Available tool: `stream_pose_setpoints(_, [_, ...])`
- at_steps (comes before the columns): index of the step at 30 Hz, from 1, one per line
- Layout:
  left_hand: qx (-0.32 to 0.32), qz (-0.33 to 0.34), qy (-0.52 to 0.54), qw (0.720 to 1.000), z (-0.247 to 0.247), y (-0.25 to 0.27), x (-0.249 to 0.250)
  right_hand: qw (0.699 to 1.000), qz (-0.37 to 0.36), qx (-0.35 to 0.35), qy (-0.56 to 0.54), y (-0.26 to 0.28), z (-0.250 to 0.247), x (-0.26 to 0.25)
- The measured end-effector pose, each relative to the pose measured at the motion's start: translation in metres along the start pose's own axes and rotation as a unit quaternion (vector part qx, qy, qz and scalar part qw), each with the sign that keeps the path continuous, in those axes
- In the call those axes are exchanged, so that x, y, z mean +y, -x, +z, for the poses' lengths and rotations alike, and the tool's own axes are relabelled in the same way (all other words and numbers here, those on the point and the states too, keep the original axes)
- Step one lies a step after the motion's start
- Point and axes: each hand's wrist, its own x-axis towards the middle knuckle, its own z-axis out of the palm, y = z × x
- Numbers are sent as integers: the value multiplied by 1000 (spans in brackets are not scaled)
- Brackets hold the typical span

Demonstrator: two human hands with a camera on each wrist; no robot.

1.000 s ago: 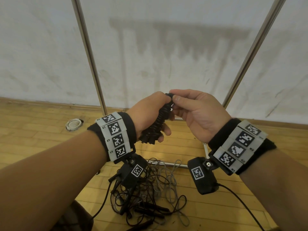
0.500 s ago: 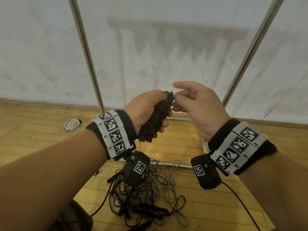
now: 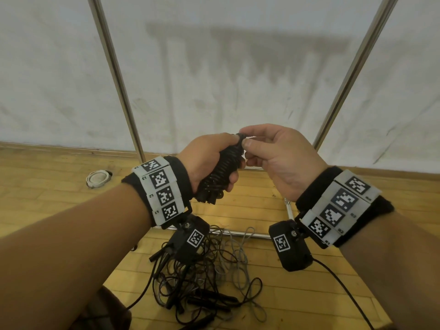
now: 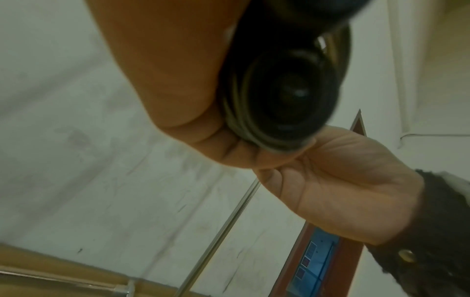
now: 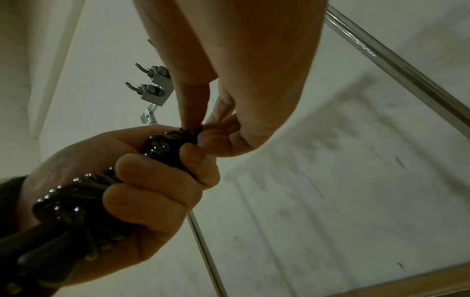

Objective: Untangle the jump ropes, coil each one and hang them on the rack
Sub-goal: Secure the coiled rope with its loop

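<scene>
My left hand (image 3: 212, 160) grips a tightly coiled black jump rope (image 3: 220, 170), held tilted at chest height; in the right wrist view the coiled rope (image 5: 84, 186) runs through the left hand (image 5: 142, 188). My right hand (image 3: 273, 153) pinches the coil's top end between thumb and fingers, and the pinch on the rope's top end (image 5: 189, 131) shows in the right wrist view. The rope's bottom end (image 4: 282, 90) fills the left wrist view. A tangle of black and grey jump ropes (image 3: 204, 277) lies on the wooden floor below. The rack's hooks (image 5: 152, 82) show above.
Two metal rack poles (image 3: 114, 75) (image 3: 354, 72) rise in front of a white wall. The rack's base bar (image 3: 247, 234) lies on the floor behind the tangle. A round white floor fitting (image 3: 97, 178) sits at the left.
My right hand's fingers, spread half a second ago, have closed again onto the top of the coil. The left hand keeps its grip on the coil.
</scene>
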Motion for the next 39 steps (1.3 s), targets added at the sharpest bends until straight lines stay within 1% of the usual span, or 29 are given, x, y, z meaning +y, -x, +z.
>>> stream_pose_setpoints(2, [-7, 1, 2, 1000, -2, -1, 0, 1000, 9, -7, -23, -1, 1, 0])
stream_pose_setpoints(5, [-36, 23, 8, 999, -8, -1, 0, 999, 18, -6, -38, -3, 0, 0])
stream_pose_setpoints(7, [-39, 51, -42, 997, -10, -2, 0, 999, 28, 1, -46, -5, -2, 0])
stream_pose_setpoints(10, [-4, 87, -169, 982, -15, -3, -1, 998, 43, 3, -44, -6, -3, 1])
stream_pose_setpoints(11, [14, 94, -222, 970, -17, -3, -1, 998, 46, 3, -41, -6, -2, 1])
stream_pose_setpoints(13, [51, 109, -327, 937, -21, -3, -3, 998, 52, 2, -33, -6, 2, 2])
stream_pose_setpoints(15, [77, 132, -424, 893, -27, -4, -6, 998, 56, -7, -16, -4, 4, 2])
stream_pose_setpoints(17, [79, 152, -493, 853, -32, -3, -8, 998, 57, -18, 5, -3, 4, 1])
stream_pose_setpoints(18, [74, 157, -509, 843, -35, -3, -7, 998, 57, -22, 11, -3, 3, -1])
stream_pose_setpoints(19, [68, 160, -513, 841, -37, -2, -6, 998, 56, -24, 9, -2, 2, -2])
stream_pose_setpoints(22, [52, 173, -488, 854, -38, 2, 0, 997, 54, -18, -47, -3, -1, -5])
stream_pose_setpoints(25, [55, 183, -459, 868, -32, 4, 2, 991, 57, -29, -121, -1, 4, -4])
stream_pose_setpoints(26, [51, 182, -433, 881, -29, 5, 1, 988, 59, -37, -137, -1, 6, -3])
stream_pose_setpoints(28, [39, 173, -347, 921, -22, 6, -1, 983, 67, -57, -162, 1, 11, 0])
stream_pose_setpoints(29, [38, 169, -315, 933, -20, 7, 0, 981, 72, -64, -171, 1, 12, 0])
stream_pose_setpoints(30, [41, 166, -304, 937, -18, 8, 0, 979, 78, -69, -176, 1, 13, 0])
stream_pose_setpoints(31, [47, 165, -313, 934, -17, 8, 0, 978, 85, -73, -176, 1, 13, 0])
stream_pose_setpoints(33, [62, 179, -369, 910, -17, 8, -1, 978, 102, -76, -164, 0, 13, -1])
stream_pose_setpoints(36, [81, 212, -462, 858, -17, 6, -7, 981, 128, -68, -126, 0, 13, 0])
stream_pose_setpoints(39, [94, 214, -550, 801, -19, 5, -13, 988, 126, -72, -55, 1, 12, -2])
